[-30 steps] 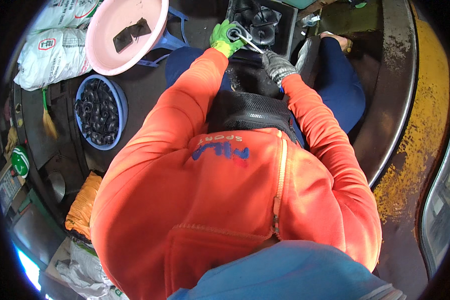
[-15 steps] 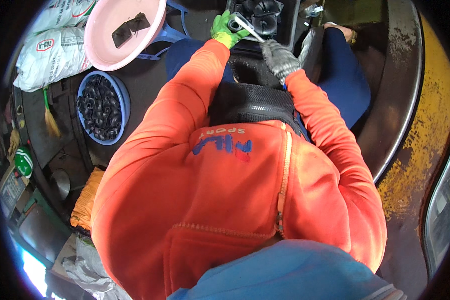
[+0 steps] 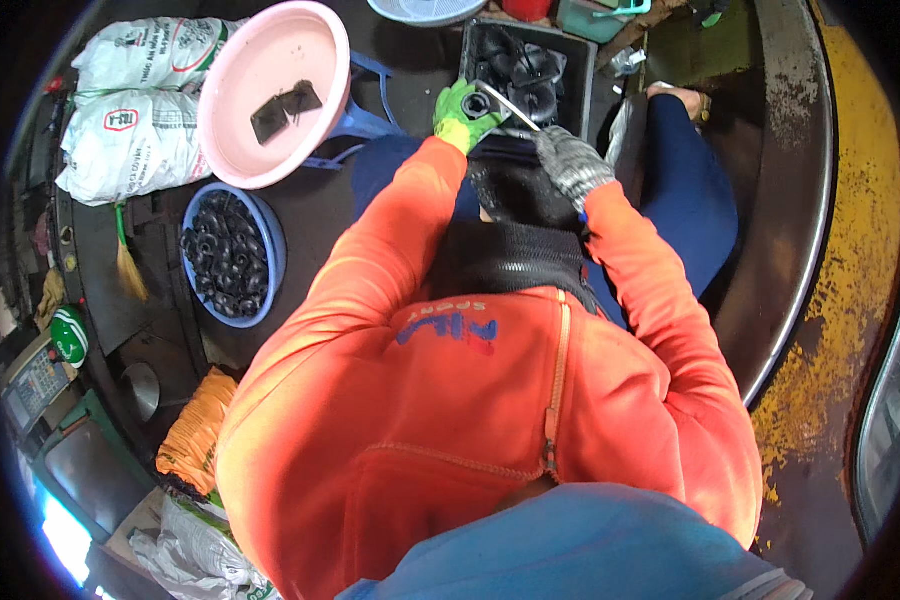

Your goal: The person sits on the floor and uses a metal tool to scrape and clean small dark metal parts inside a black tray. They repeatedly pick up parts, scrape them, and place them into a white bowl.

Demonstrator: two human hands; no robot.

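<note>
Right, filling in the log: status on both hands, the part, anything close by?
Left hand gripping dark round part. Right hand on pale tool, tip at the part, contact unclear. Black bin of dark pieces just beyond.

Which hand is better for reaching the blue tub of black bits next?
Probably the left hand: it's nearer the blue tub, which sits on that side, though it holds a round dark part. The right hand is farther and grips a thin tool.
</note>
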